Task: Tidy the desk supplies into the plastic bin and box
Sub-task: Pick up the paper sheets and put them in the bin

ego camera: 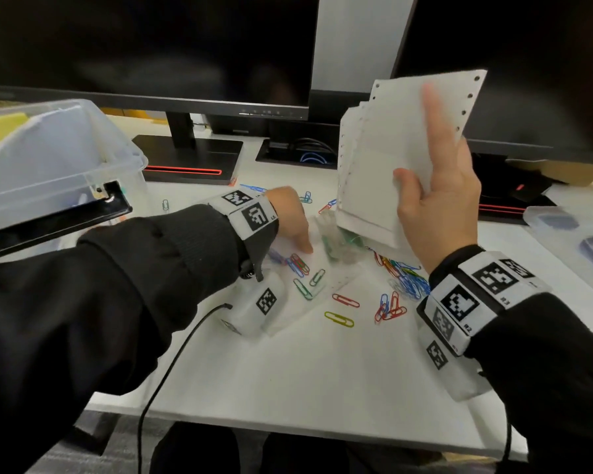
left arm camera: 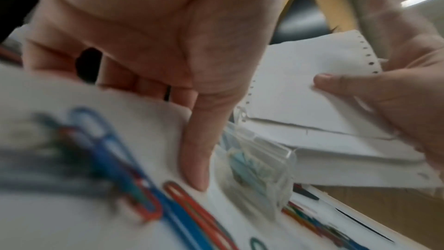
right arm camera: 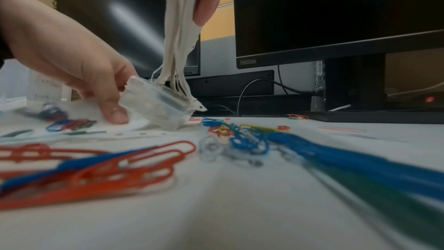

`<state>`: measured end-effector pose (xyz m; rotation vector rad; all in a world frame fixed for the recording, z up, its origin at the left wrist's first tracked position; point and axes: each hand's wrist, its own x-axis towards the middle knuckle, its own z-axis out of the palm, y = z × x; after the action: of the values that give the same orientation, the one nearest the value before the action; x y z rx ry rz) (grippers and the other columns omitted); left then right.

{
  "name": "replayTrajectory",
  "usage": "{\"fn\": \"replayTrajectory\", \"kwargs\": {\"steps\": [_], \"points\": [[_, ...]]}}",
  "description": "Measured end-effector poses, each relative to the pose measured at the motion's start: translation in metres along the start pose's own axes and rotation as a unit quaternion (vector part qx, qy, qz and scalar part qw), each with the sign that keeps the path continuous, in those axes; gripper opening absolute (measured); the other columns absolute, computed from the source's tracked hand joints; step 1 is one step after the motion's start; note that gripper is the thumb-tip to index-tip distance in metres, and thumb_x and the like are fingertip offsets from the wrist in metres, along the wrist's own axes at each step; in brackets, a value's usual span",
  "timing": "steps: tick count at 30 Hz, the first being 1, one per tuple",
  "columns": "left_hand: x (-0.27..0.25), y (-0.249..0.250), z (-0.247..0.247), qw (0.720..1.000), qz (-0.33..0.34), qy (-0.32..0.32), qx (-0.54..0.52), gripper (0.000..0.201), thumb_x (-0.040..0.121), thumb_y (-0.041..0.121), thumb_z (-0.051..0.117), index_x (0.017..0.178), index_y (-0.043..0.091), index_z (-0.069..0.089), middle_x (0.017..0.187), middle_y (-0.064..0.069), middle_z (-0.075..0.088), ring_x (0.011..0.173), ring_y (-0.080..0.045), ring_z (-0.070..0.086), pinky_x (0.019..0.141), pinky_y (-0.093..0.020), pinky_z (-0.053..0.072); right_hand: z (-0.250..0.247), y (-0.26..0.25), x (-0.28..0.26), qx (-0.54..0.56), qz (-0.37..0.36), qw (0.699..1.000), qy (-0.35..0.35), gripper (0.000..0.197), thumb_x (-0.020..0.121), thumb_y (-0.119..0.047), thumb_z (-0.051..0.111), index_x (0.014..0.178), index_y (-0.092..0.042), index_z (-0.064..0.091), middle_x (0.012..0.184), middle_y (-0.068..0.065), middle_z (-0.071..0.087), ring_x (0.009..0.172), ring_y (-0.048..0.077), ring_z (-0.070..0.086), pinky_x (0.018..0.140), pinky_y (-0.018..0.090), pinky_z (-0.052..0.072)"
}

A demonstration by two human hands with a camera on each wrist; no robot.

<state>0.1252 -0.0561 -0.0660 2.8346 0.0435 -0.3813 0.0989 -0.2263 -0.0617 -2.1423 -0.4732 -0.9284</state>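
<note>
My right hand holds a stack of white perforated sheets upright over the desk, thumb on the near face and index finger pointing up. The stack's lower edge meets a small clear plastic box, which is tilted and has clips inside. My left hand is low beside that box. Its thumb presses on a loose sheet carrying several clips, while its curled fingers sit behind the sheet's far edge. Coloured paper clips lie scattered on the white desk.
A large clear bin with a black latch stands at the left, with yellow and white paper in it. A clear lid or tray lies at the right edge. Two dark monitors on stands close off the back.
</note>
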Motion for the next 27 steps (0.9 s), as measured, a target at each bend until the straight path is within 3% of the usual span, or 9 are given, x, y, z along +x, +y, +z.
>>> {"fn": "replayTrajectory", "kwargs": {"steps": [2, 5, 10, 13, 16, 18, 21, 24, 27], "points": [[-0.004, -0.002, -0.010, 0.999, -0.003, 0.044, -0.024, 0.053, 0.075, 0.031, 0.075, 0.118, 0.003, 0.062, 0.119, -0.011, 0.063, 0.110, -0.026, 0.059, 0.086, -0.030, 0.046, 0.002, 0.005, -0.001, -0.010, -0.022, 1.000, 0.014, 0.050, 0.087, 0.005, 0.047, 0.132, -0.016, 0.051, 0.132, 0.018, 0.046, 0.122, 0.014, 0.043, 0.092, -0.011, 0.021], [-0.013, -0.006, -0.030, 0.995, 0.009, 0.073, -0.063, 0.050, 0.078, 0.028, 0.072, 0.120, 0.003, 0.060, 0.116, -0.010, 0.060, 0.110, -0.026, 0.057, 0.088, -0.031, 0.046, 0.004, 0.008, -0.001, -0.027, -0.010, 0.999, 0.022, 0.041, 0.089, 0.001, 0.043, 0.126, -0.012, 0.056, 0.130, 0.020, 0.049, 0.124, 0.023, 0.047, 0.090, -0.012, 0.023], [-0.038, -0.018, -0.067, 0.971, 0.036, 0.156, -0.180, 0.031, 0.077, 0.025, 0.074, 0.105, 0.014, 0.067, 0.094, -0.004, 0.064, 0.082, -0.020, 0.058, 0.071, -0.026, 0.046, -0.005, -0.003, -0.001, -0.038, 0.034, 0.998, 0.022, 0.057, 0.091, 0.001, 0.041, 0.142, -0.023, 0.033, 0.135, 0.002, 0.046, 0.105, 0.002, 0.044, 0.083, -0.006, 0.026], [-0.055, -0.029, -0.083, 0.901, 0.108, 0.165, -0.387, 0.025, 0.078, 0.020, 0.073, 0.102, 0.019, 0.068, 0.092, 0.002, 0.071, 0.078, -0.016, 0.069, 0.065, -0.025, 0.059, -0.020, -0.011, 0.002, 0.049, 0.055, 0.996, 0.040, 0.072, 0.088, 0.003, 0.045, 0.148, -0.023, 0.014, 0.123, -0.039, 0.034, 0.094, -0.016, 0.044, 0.091, 0.007, 0.034], [-0.059, -0.032, -0.082, 0.772, 0.203, 0.097, -0.594, 0.030, 0.083, 0.009, 0.064, 0.113, 0.011, 0.063, 0.109, -0.007, 0.071, 0.093, -0.020, 0.071, 0.072, -0.029, 0.059, -0.030, -0.025, 0.006, 0.151, 0.042, 0.986, 0.060, 0.082, 0.086, 0.010, 0.049, 0.148, -0.010, 0.000, 0.097, -0.063, 0.037, 0.095, -0.025, 0.052, 0.092, 0.009, 0.044], [-0.055, -0.025, -0.072, 0.712, 0.211, 0.088, -0.664, 0.033, 0.084, 0.003, 0.061, 0.117, 0.005, 0.061, 0.113, -0.012, 0.068, 0.097, -0.023, 0.070, 0.075, -0.032, 0.059, -0.028, -0.037, 0.011, 0.228, 0.074, 0.969, 0.052, 0.082, 0.086, 0.009, 0.053, 0.148, -0.009, 0.002, 0.099, -0.051, 0.050, 0.095, -0.020, 0.056, 0.085, 0.008, 0.047], [-0.055, -0.016, -0.057, 0.666, 0.184, 0.107, -0.715, 0.026, 0.083, 0.002, 0.063, 0.109, 0.004, 0.065, 0.098, -0.006, 0.072, 0.085, -0.018, 0.072, 0.075, -0.031, 0.059, -0.015, -0.059, 0.014, 0.342, 0.115, 0.932, 0.022, 0.054, 0.089, 0.003, 0.051, 0.139, -0.007, 0.032, 0.123, -0.005, 0.057, 0.110, 0.004, 0.059, 0.088, 0.018, 0.051], [-0.060, -0.018, -0.053, 0.669, 0.185, 0.143, -0.705, 0.035, 0.081, 0.006, 0.067, 0.116, 0.008, 0.062, 0.108, -0.007, 0.070, 0.095, -0.020, 0.070, 0.084, -0.034, 0.057, -0.002, -0.078, 0.010, 0.434, 0.134, 0.891, -0.005, 0.022, 0.097, -0.009, 0.041, 0.118, -0.014, 0.045, 0.107, -0.006, 0.060, 0.094, -0.003, 0.062, 0.078, 0.013, 0.050], [-0.070, -0.028, -0.058, 0.678, 0.221, 0.151, -0.684, 0.039, 0.078, 0.007, 0.070, 0.115, 0.012, 0.062, 0.114, -0.008, 0.068, 0.101, -0.022, 0.068, 0.086, -0.038, 0.056, 0.009, -0.086, 0.002, 0.461, 0.133, 0.874, -0.071, 0.030, 0.089, -0.030, 0.050, 0.118, -0.022, 0.045, 0.115, -0.007, 0.061, 0.104, 0.002, 0.062, 0.086, 0.021, 0.052]]}}
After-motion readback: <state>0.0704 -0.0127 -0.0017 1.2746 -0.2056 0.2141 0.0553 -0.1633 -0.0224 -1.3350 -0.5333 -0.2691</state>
